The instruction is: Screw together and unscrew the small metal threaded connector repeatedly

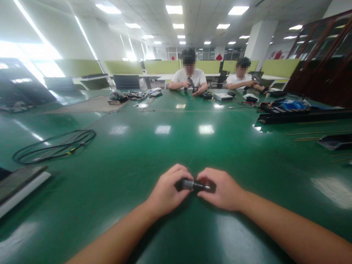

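A short black cylindrical object with a grey, shiny band (188, 184) lies crosswise between my two hands, low over the green table. My left hand (169, 189) curls its fingers and thumb round the grey end on the left. The thinner black end on the right sits inside the curved fingers and thumb of my right hand (224, 189), which grips there. The palms hide both tips of the object, and blur keeps its exact kind from showing.
A coiled black cable (74, 146) lies at left, above a flat slab-like device (22, 187). Thin brass-coloured rods (310, 139) and a long black channel (302, 115) are at right. Across the green table (165, 146), two people in white shirts handle dark objects beside small parts.
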{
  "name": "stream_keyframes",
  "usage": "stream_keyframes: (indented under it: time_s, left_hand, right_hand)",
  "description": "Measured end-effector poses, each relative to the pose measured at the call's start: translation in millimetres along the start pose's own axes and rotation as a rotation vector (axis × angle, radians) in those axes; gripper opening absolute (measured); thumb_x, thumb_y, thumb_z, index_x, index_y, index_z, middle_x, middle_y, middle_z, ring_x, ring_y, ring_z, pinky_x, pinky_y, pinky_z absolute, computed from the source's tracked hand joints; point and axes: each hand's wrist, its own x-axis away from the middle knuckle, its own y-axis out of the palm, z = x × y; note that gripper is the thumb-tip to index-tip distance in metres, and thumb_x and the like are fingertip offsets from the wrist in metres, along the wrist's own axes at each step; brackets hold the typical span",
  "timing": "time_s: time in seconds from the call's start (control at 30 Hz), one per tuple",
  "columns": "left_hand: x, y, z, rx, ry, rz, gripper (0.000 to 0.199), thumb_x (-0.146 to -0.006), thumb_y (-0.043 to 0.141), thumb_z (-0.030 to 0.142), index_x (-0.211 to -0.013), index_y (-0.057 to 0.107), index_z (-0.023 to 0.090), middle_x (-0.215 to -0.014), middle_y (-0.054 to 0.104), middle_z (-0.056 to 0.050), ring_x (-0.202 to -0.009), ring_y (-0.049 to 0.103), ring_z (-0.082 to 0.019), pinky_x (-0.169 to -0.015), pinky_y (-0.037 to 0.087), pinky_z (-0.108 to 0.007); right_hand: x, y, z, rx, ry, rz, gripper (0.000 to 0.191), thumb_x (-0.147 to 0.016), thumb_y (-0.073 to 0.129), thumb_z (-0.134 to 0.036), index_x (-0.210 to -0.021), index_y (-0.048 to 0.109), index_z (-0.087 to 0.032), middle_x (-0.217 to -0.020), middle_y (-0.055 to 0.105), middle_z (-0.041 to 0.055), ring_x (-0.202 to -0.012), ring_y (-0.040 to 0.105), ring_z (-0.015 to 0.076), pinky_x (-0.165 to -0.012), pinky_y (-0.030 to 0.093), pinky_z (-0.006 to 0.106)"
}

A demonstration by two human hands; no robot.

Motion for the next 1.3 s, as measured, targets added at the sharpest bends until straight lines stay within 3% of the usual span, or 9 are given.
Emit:
stream_keyframes:
  time_s: [0.3,0.8,1.3]
  left_hand:
    - [0.8,0.3,-0.4,-0.003,0.023,0.009,0.018,-0.076,0.076,0.02,-0.09,0.064,0.018,-0.088,0.063,-0.003,-0.081,0.059,-0.015,-0.072,0.046,-0.027]
    - [1.1,2.1,2.7,0.009,0.035,-0.008,0.019,-0.074,0.078,0.022,-0.089,0.066,0.018,-0.085,0.065,-0.002,-0.078,0.061,-0.014,-0.07,0.047,-0.025]
    - [2.4,4.6,3.9,-0.073,0.037,0.015,0.017,-0.077,0.075,0.027,-0.091,0.069,0.019,-0.086,0.067,-0.005,-0.078,0.062,-0.017,-0.069,0.05,-0.027]
  right_hand:
    - [0.8,0.0,0.0,-0.022,-0.048,0.022,0.029,-0.079,0.067,-0.013,-0.106,0.063,-0.022,-0.095,0.066,0.0019,-0.081,0.06,0.0169,-0.074,0.046,0.029]
    - [1.1,2.0,-0.2,-0.027,-0.127,0.016,0.018,-0.083,0.066,-0.014,-0.098,0.064,-0.021,-0.09,0.066,0.002,-0.079,0.06,0.0167,-0.074,0.044,0.029]
    - [-1.3,0.9,-0.2,-0.077,-0.104,0.027,0.016,-0.082,0.066,-0.012,-0.095,0.066,-0.021,-0.087,0.066,0.0024,-0.076,0.06,0.0154,-0.069,0.046,0.027]
